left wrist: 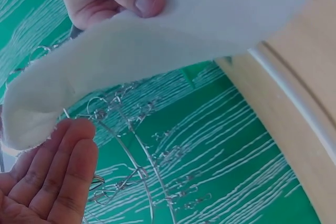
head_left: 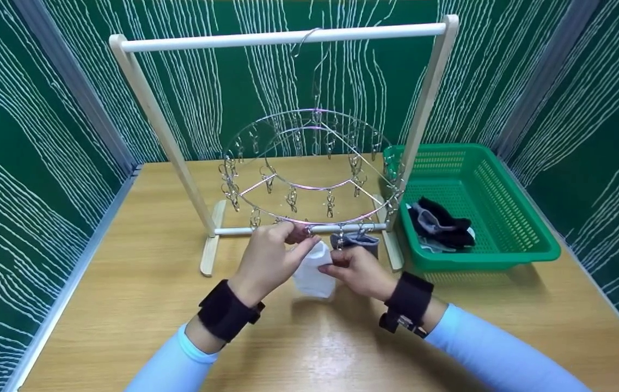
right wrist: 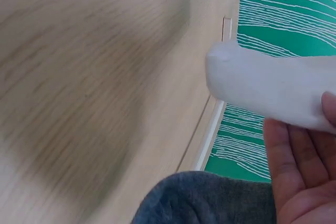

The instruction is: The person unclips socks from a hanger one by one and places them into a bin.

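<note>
A white sock (head_left: 314,277) hangs at the front of the round metal clip hanger (head_left: 309,189), cuff up and toe down. My left hand (head_left: 274,250) is at the hanger's front rim, its thumb and fingers pinching a metal clip beside the sock's cuff. With thumb and fingers, my right hand (head_left: 361,269) grips the right edge of the sock; the left wrist view shows that thumb (left wrist: 149,3) pressed flat on the fabric. Just behind the right hand, a grey sock (head_left: 361,240) hangs from the rim. The left thumb is mostly hidden in the left wrist view.
The hanger's hook (head_left: 305,42) sits over the bar of a wooden rack (head_left: 282,38) on the table (head_left: 151,326). Bare clips dangle around both rings. To the right stands a green basket (head_left: 527,218) holding black and grey socks (head_left: 442,223). Green patterned panels enclose the table.
</note>
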Demonstrator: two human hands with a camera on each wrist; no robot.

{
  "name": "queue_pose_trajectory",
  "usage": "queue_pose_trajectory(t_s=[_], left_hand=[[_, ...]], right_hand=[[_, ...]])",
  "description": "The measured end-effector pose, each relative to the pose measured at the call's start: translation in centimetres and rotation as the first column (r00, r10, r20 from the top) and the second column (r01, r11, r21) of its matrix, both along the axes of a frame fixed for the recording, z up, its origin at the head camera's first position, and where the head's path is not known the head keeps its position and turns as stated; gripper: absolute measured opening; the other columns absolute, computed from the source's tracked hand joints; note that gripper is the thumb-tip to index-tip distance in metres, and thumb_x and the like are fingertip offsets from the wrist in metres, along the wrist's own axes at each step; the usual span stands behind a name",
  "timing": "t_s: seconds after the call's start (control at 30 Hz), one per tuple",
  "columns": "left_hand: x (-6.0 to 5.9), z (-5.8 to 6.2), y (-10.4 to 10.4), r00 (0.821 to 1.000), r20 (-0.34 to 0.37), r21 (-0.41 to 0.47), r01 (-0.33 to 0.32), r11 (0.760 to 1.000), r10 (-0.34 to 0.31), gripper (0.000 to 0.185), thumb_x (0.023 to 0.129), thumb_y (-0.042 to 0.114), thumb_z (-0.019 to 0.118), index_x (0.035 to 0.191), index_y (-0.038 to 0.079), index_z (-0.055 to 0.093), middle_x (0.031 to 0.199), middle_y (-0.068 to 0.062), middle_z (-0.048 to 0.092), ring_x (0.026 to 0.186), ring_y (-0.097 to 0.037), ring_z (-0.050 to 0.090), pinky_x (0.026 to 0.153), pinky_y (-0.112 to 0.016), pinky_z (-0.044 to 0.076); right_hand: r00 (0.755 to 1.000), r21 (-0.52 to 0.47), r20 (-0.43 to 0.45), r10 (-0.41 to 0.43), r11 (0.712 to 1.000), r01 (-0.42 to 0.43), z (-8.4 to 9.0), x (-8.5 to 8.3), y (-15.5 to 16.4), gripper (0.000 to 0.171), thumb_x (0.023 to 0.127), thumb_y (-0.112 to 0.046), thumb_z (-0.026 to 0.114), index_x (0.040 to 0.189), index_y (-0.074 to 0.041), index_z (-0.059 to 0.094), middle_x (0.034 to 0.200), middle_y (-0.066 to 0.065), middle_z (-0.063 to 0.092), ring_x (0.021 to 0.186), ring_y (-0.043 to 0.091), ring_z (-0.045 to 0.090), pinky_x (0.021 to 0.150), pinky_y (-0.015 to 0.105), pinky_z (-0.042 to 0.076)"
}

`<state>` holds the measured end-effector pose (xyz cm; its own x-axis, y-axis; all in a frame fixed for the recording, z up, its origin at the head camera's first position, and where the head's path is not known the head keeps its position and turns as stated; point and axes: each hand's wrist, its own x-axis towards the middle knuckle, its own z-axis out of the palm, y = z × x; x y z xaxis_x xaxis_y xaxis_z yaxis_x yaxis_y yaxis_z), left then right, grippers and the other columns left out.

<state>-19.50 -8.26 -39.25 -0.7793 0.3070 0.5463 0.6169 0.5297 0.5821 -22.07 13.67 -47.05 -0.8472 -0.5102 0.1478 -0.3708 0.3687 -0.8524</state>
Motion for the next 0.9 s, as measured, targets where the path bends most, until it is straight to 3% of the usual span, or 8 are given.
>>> queue_pose_trajectory(t_s=[0.17,0.33,0.47,0.63,0.9], left_hand=[[-0.06,-0.10,-0.15,1.000,0.004,-0.003,-0.003,1.000,0.003,0.011,0.098,0.012,0.080,0.095,0.002,0.077,0.086,-0.009,0.082,0.082,-0.022,0.079,0.080,-0.041,0.067],[-0.29,-0.35,-0.31,1.000,-0.014,0.005,0.005,1.000,-0.004,0.012,0.097,0.010,0.080,0.090,0.002,0.076,0.083,-0.009,0.081,0.079,-0.023,0.079,0.075,-0.041,0.067],[-0.43,-0.43,-0.41,0.999,-0.042,0.014,0.007,1.000,-0.006,0.014,0.097,0.008,0.080,0.086,0.002,0.075,0.079,-0.008,0.079,0.070,-0.017,0.073,0.065,-0.030,0.061],[-0.45,-0.46,-0.53,0.998,-0.063,0.014,-0.001,1.000,0.001,0.020,0.099,0.008,0.078,0.080,0.003,0.073,0.071,-0.006,0.075,0.060,-0.006,0.052,0.056,-0.017,0.038],[-0.48,-0.37,-0.68,0.998,-0.065,0.016,-0.007,1.000,0.008,0.021,0.098,0.008,0.078,0.079,0.004,0.072,0.069,-0.005,0.074,0.058,-0.006,0.054,0.057,-0.017,0.039]], right_hand=[[1.000,-0.011,-0.016,-0.013,1.000,0.013,0.13,0.20,0.01,0.016,0.100,-0.001,0.074,0.111,0.008,0.080,0.102,0.024,0.081,0.082,0.015,0.073,0.069,0.014,0.055],[0.999,-0.006,-0.048,-0.012,1.000,0.012,0.37,0.27,-0.07,0.012,0.099,-0.001,0.074,0.104,0.007,0.081,0.091,0.021,0.080,0.067,0.002,0.058,0.058,0.014,0.043],[0.997,0.003,-0.081,-0.017,1.000,0.018,0.45,0.23,-0.15,0.012,0.098,-0.001,0.075,0.105,0.008,0.082,0.091,0.022,0.081,0.066,0.001,0.057,0.057,0.014,0.045],[0.996,0.012,-0.084,-0.034,0.999,0.035,0.47,0.19,-0.15,0.012,0.098,-0.002,0.076,0.103,0.006,0.083,0.088,0.021,0.081,0.065,0.002,0.059,0.058,0.014,0.047],[0.998,0.070,-0.031,-0.047,0.996,0.049,0.40,0.42,0.05,0.013,0.099,-0.005,0.076,0.104,0.005,0.083,0.092,0.019,0.083,0.069,0.007,0.063,0.063,0.016,0.050]])
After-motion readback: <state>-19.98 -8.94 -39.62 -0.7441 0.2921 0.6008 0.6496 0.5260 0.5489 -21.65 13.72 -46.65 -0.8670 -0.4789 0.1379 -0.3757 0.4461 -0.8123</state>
